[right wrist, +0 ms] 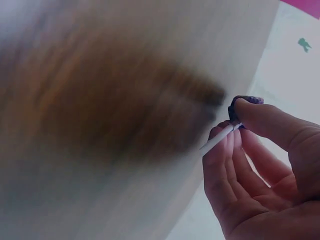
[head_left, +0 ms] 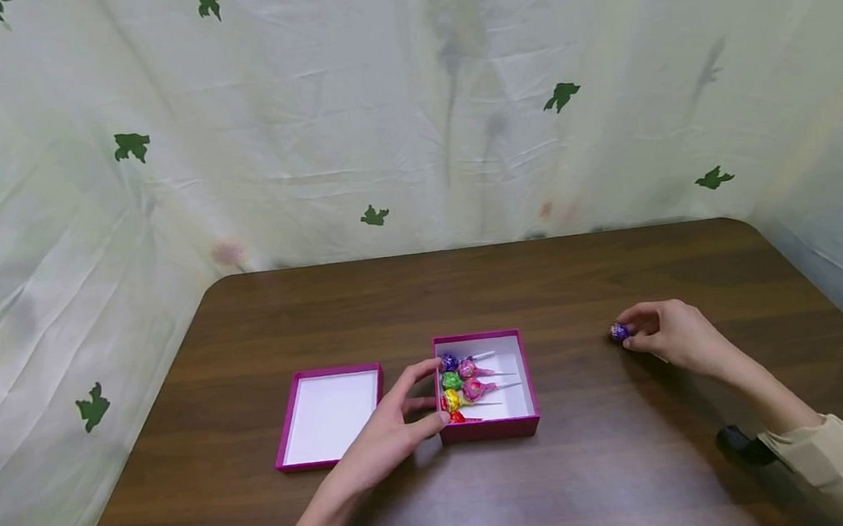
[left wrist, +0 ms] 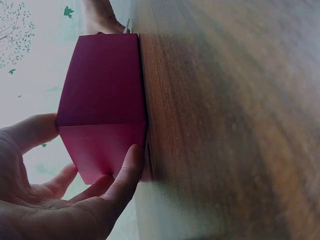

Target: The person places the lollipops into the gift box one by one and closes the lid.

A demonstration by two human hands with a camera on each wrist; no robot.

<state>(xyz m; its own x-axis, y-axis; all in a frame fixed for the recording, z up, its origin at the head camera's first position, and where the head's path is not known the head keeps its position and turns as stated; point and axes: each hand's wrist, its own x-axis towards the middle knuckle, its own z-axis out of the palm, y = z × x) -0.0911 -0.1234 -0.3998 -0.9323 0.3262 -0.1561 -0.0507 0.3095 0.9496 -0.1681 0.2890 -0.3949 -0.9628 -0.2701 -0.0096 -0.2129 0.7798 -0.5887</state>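
Observation:
On the table sits a magenta box point(head_left: 490, 430) with a white inside. Several wrapped lollipops lie in its left part, among them a green lollipop point(head_left: 451, 381) and a yellow lollipop point(head_left: 453, 401), most with sticks pointing right. My left hand point(head_left: 387, 433) grips the box by its left side, thumb and fingers spread along that wall; the left wrist view shows fingertips point(left wrist: 131, 156) against the wall. Off to the right, my right hand point(head_left: 680, 338) pinches a purple lollipop point(head_left: 619, 332) between thumb and fingers. Its white stick point(right wrist: 216, 139) shows in the right wrist view.
A lid point(head_left: 329, 415) with a magenta rim and white inside lies left of the box, its inside facing up. Brown wooden table point(head_left: 590, 465) surrounds everything. Pale cloth point(head_left: 393, 115) with green leaf prints hangs behind the table.

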